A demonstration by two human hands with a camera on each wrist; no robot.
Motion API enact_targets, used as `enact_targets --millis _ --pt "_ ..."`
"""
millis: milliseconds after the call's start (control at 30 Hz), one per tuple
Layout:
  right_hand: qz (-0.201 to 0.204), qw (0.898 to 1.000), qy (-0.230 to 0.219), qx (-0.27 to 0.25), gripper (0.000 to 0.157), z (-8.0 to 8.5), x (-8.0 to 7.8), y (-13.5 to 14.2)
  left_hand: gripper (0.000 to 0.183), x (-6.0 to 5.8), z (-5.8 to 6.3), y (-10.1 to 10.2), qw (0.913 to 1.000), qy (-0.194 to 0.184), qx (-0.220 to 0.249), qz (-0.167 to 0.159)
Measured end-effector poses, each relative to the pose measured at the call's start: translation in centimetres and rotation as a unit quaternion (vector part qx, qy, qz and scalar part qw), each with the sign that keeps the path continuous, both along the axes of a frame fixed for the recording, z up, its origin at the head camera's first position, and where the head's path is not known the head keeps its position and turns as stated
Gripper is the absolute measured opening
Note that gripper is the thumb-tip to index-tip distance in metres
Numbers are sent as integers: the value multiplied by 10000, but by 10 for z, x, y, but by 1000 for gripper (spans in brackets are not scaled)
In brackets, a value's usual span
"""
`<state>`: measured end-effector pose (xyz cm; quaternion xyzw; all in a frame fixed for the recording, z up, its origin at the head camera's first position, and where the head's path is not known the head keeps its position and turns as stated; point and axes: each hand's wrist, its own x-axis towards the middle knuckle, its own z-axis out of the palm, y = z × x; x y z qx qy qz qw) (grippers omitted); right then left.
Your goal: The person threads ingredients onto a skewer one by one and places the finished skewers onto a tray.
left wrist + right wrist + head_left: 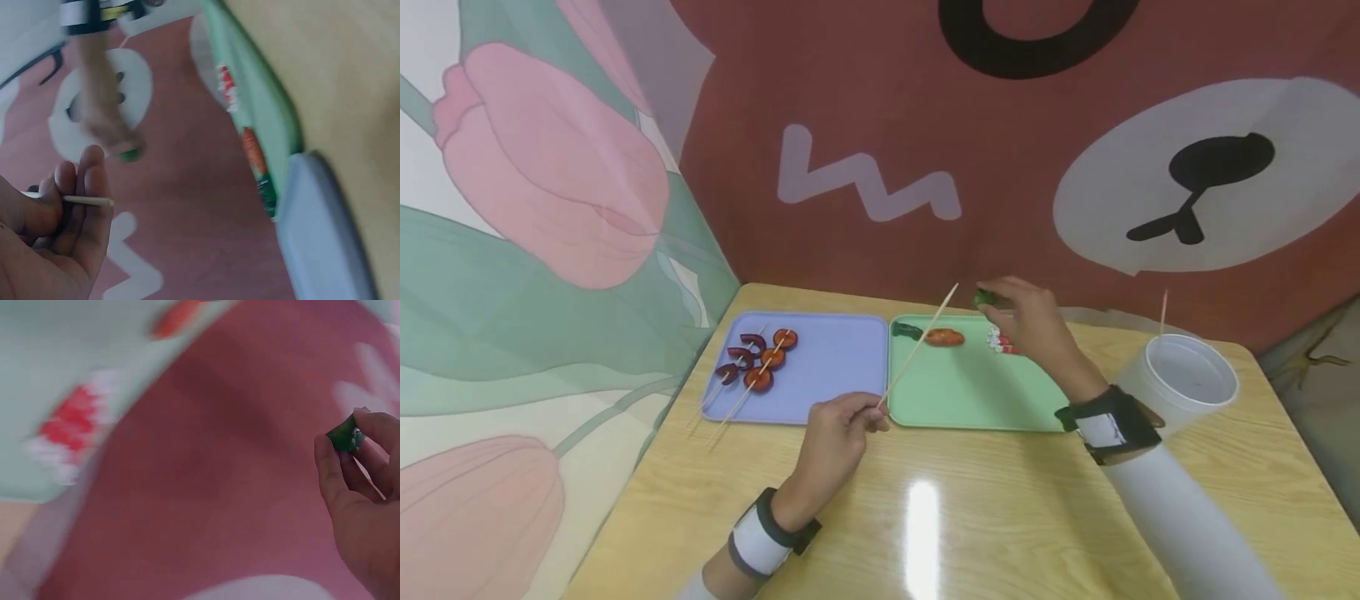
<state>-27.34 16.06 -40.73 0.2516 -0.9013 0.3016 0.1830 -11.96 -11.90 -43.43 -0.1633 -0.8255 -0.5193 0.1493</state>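
My left hand (842, 429) pinches a thin wooden skewer (919, 344) near its lower end; the bare stick slants up to the right over the green tray (977, 408). In the left wrist view the skewer's end (90, 200) pokes out past the fingers. My right hand (1030, 325) holds a small dark green piece (345, 435) between thumb and fingertips, raised above the tray's far edge. The green piece is apart from the skewer's tip. Along the tray's back lie a dark green piece (907, 331), an orange piece (944, 337) and red-and-white pieces (1000, 341), partly hidden by the right hand.
On the left, a blue-violet tray (842, 367) carries two filled skewers, one with dark curved pieces (743, 357) and one with orange-brown rounds (772, 358). A white bucket (1150, 379) with a stick (1163, 312) in it stands at right. A painted wall (865, 250) rises behind the table.
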Motion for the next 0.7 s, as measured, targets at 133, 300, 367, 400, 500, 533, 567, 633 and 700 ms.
enact_targets --millis 133,300,367,400,500,533,567,633,700 --pt "85 9985 146 -524 41 40 30 -8 9 -4 -14 0 9993 -287 -209 151" --pt "347 9945 45 -987 41 74 59 -18 9 -7 -24 -1 9991 -174 -328 222" --pt "474 9931 -42 -1068 39 82 67 -21 9 -8 -26 -2 9989 -101 -378 253" --pt "542 9926 -78 -1086 39 85 70 -22 9 -9 -27 -2 9988 -70 -394 266" --pt "727 9911 -186 -1103 38 92 78 -25 8 -9 -27 -2 9985 12 -467 300" --pt "774 9909 -219 -1081 38 93 80 -26 8 -9 -27 -2 9982 47 -501 313" --pt "815 9907 -263 -1058 38 94 81 -27 8 -9 -26 -2 9980 83 -532 323" --pt "866 9912 -319 -951 39 96 84 -29 8 -9 -26 -2 9976 151 -583 341" --pt "911 9916 -368 -846 40 96 86 -30 8 -8 -26 -2 9972 193 -625 367"
